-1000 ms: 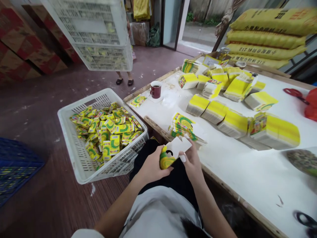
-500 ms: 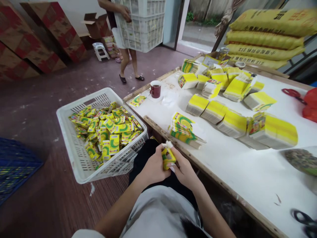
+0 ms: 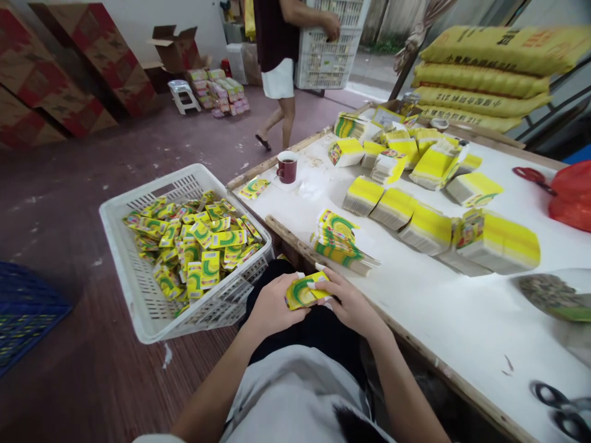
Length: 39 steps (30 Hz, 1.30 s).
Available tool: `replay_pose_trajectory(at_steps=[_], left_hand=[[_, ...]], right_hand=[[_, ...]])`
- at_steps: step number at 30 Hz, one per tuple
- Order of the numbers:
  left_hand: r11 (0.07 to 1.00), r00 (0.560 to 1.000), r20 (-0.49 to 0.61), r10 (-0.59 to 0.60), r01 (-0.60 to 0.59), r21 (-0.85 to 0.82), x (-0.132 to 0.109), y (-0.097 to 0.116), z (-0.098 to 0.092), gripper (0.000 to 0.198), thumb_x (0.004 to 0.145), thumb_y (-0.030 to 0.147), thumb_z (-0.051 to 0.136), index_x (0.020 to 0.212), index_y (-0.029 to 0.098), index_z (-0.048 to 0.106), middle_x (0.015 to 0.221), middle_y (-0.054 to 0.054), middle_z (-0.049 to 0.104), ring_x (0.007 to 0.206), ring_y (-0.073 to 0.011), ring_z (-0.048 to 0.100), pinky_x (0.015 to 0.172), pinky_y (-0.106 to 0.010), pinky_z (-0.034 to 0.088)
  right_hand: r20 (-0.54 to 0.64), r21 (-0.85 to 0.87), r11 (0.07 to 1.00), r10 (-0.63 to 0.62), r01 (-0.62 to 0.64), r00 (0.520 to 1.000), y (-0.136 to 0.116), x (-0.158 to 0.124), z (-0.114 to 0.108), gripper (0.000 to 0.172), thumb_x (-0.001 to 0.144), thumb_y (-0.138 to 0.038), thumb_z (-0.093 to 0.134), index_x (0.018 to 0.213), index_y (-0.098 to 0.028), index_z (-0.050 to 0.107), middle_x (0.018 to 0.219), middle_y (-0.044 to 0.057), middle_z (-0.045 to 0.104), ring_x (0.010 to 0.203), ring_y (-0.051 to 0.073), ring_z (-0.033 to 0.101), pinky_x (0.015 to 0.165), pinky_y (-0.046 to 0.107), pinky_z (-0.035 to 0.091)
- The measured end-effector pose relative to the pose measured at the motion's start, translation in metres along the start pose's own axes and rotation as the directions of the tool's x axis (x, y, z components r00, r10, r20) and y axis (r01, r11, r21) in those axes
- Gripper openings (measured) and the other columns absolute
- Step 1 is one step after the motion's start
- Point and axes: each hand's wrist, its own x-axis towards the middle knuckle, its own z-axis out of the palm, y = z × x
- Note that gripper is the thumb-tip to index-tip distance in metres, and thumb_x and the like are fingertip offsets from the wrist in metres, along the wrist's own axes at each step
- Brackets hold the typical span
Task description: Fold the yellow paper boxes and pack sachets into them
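Both of my hands meet over my lap at the table's edge. Between them is a small yellow and green packet (image 3: 302, 291). My left hand (image 3: 273, 307) grips its left end, and my right hand (image 3: 345, 303) has its fingers on the right end. White coverings show on some fingertips. Left of my lap a white basket (image 3: 124, 271) holds many similar packets (image 3: 210, 267). On the white table (image 3: 443, 320), just beyond my right hand, lies a fanned stack of yellow and green packaging (image 3: 339, 240).
Rows of yellow packaging stacks (image 3: 429, 227) cover the table's middle. A dark red mug (image 3: 287, 170) stands near the edge. Black scissors (image 3: 561, 409) and a red bag (image 3: 572, 194) are at the right. A person (image 3: 279, 67) carries white crates (image 3: 325, 58). A blue crate (image 3: 28, 314) sits far left.
The packet in my hands has turned so its green-patterned face shows, held flatter and wider. The person with the crates has moved right toward the doorway.
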Motion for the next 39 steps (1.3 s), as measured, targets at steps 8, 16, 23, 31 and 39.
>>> replay_pose_trajectory(at_steps=[8,16,23,31,39], left_hand=[[0.997,0.995,-0.068,0.071,-0.07,0.008,0.006,0.007,0.002,0.051,0.071,0.03,0.077,0.118,0.02,0.06,0.107,-0.011,0.07,0.099,-0.028,0.066,0.09,-0.043,0.054],[0.406,0.54,-0.469,-0.699,-0.24,-0.882,0.009,-0.018,-0.009,0.041,0.082,0.05,0.069,0.111,0.024,0.057,0.113,-0.006,0.064,0.101,-0.0198,0.065,0.084,-0.032,0.057],[0.038,0.556,-0.022,-0.831,0.017,-0.999,0.01,-0.024,0.003,0.013,0.097,0.024,0.047,0.098,0.017,0.058,0.105,-0.009,0.066,0.08,-0.0138,0.068,0.067,-0.025,0.058],[0.092,0.665,0.031,-0.747,0.15,-0.984,0.009,-0.012,0.024,0.031,0.077,0.02,0.073,0.104,0.016,0.06,0.096,-0.006,0.072,0.066,-0.0103,0.066,0.057,-0.019,0.052],[0.104,0.691,0.088,-0.717,0.232,-0.967,0.002,-0.01,0.036,0.04,0.07,0.03,0.082,0.102,0.016,0.064,0.09,-0.005,0.074,0.064,-0.0092,0.065,0.057,-0.019,0.051]], right_hand=[[-0.205,0.106,0.994,0.061,-0.039,0.977,-0.007,0.008,0.012,0.03,0.083,-0.029,0.07,0.111,-0.022,0.063,0.135,0.017,0.058,0.133,0.034,0.052,0.106,0.05,0.047],[-0.564,0.11,0.977,0.213,-0.183,0.798,0.024,0.024,-0.018,0.041,0.088,-0.04,0.062,0.125,-0.024,0.054,0.12,0.012,0.063,0.101,0.026,0.065,0.092,0.048,0.054],[-0.612,-0.298,0.749,0.326,-0.592,0.72,0.058,0.057,-0.041,0.023,0.082,-0.02,0.061,0.104,-0.015,0.065,0.104,0.017,0.063,0.104,0.032,0.056,0.094,0.049,0.045],[-0.512,-0.411,0.685,0.372,-0.601,0.774,0.061,0.065,-0.05,0.033,0.083,-0.025,0.063,0.113,-0.014,0.063,0.109,0.018,0.062,0.102,0.032,0.055,0.09,0.043,0.043],[-0.409,-0.476,0.677,0.395,-0.562,0.823,0.071,0.076,-0.066,0.027,0.074,-0.031,0.068,0.094,-0.016,0.061,0.092,0.013,0.062,0.092,0.03,0.057,0.084,0.041,0.043]])
